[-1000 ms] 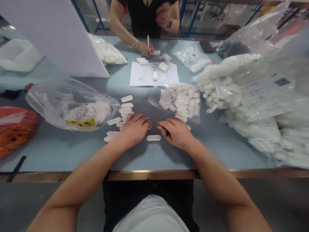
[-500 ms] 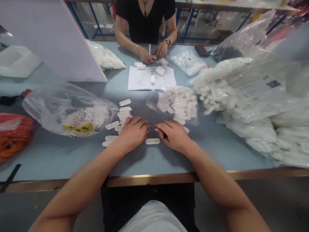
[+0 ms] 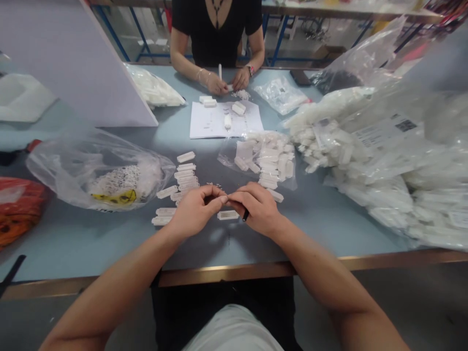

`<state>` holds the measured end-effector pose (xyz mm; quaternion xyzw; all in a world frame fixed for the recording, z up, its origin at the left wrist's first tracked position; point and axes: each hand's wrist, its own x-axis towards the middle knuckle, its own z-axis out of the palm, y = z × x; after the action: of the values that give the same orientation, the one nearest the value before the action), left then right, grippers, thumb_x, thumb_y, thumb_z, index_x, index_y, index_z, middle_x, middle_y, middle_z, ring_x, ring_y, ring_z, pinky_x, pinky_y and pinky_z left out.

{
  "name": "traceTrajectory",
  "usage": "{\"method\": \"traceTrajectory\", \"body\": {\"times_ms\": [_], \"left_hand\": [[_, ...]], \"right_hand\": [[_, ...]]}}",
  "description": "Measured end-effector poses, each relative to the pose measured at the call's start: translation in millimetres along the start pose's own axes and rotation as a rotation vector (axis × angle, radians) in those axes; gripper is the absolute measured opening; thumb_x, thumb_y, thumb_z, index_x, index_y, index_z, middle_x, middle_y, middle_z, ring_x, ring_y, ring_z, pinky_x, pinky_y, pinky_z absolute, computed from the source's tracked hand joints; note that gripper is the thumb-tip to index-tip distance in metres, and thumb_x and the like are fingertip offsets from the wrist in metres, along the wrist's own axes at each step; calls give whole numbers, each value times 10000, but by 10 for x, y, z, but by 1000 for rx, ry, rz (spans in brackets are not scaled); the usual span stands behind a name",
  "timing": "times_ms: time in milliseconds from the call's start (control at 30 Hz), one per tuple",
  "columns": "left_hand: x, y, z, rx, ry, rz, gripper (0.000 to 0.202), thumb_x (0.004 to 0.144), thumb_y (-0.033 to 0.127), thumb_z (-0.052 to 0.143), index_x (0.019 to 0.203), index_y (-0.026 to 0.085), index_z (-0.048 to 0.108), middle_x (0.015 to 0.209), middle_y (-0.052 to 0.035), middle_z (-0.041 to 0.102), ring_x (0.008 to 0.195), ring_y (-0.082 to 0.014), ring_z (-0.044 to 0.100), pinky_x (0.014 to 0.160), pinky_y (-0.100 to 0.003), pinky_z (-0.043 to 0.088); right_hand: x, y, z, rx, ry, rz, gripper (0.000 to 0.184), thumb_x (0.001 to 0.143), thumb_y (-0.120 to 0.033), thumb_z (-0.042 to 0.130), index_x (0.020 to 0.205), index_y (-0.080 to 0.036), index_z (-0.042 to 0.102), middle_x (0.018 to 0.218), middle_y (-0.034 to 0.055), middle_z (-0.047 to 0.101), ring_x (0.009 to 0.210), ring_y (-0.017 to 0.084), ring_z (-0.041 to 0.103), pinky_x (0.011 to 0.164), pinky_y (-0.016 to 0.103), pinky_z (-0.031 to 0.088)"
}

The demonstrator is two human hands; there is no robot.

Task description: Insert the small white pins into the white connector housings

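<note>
My left hand [image 3: 195,212] and my right hand [image 3: 254,207] meet at the fingertips just above a white perforated connector [image 3: 228,215], without touching it. The curled fingers hide whether anything tiny lies between them. A short black tool [image 3: 245,215] sticks out from under my right hand. Left of my left hand lies a loose row of white plastic connectors [image 3: 185,178], with tiny white pins [image 3: 214,185] scattered beyond my fingers. Just past my right hand, a clear bag of connectors [image 3: 261,158] lies on the table.
A co-worker's hands [image 3: 228,85] work across the blue table beyond a paper sheet [image 3: 225,120]. Large plastic bags of white parts [image 3: 351,156] pile up on the right, and another bag [image 3: 100,173] lies left. A pale partition [image 3: 73,63] stands far left.
My hands have closed inward from their flatter, separate positions, and their fingertips now meet. The view has also shifted slightly.
</note>
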<state>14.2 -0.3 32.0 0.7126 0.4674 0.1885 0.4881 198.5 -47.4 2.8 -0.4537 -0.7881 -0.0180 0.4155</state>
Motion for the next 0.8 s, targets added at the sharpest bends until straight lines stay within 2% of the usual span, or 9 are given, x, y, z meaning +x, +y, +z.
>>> {"method": "traceTrajectory", "body": {"times_ms": [233, 300, 433, 500, 600, 800], "left_hand": [[7, -18, -47, -52, -38, 0, 279, 869, 432, 552, 879, 192, 694, 882, -15, 719, 859, -176, 640, 819, -311, 483], [9, -42, -75, 61, -75, 69, 280, 891, 419, 522, 916, 201, 696, 914, -22, 716, 873, -177, 639, 832, -321, 489], [25, -147, -89, 488, -128, 412, 268, 873, 415, 580, 998, 209, 697, 1013, -56, 684, 989, -222, 589, 906, -376, 476], [35, -220, -63, 659, -127, 511, 305, 844, 426, 636, 1044, 203, 690, 1029, -74, 669, 1033, -252, 559, 931, -408, 469], [43, -302, -4, 799, -144, 564, 311, 829, 397, 668, 1069, 199, 675, 1032, -82, 661, 1052, -266, 543, 944, -422, 464], [28, -304, 74, 848, -157, 544, 265, 838, 356, 659, 1032, 175, 652, 979, -82, 687, 1051, -271, 558, 952, -440, 455]], "right_hand": [[-16, 33, -21, -11, -91, -32, 131, 921, -153, 504, 951, -185, 627, 836, 54, 687, 708, 153, 543, 686, 305, 438], [-15, 68, -68, 30, -150, -16, 151, 907, -135, 488, 963, -185, 619, 849, 57, 682, 730, 155, 547, 699, 299, 441], [-25, 186, -195, 100, -364, 41, 215, 811, -57, 497, 930, -185, 623, 836, 46, 647, 765, 153, 550, 681, 269, 422], [-34, 242, -241, 100, -475, 49, 237, 777, -32, 501, 893, -188, 636, 816, 36, 629, 759, 151, 543, 667, 260, 405], [-53, 294, -259, 99, -571, 27, 266, 763, -18, 507, 889, -196, 660, 840, 37, 637, 799, 158, 555, 716, 273, 406], [-81, 313, -216, 97, -604, 15, 300, 746, 3, 517, 883, -204, 687, 829, 23, 663, 805, 163, 560, 762, 293, 406]]}}
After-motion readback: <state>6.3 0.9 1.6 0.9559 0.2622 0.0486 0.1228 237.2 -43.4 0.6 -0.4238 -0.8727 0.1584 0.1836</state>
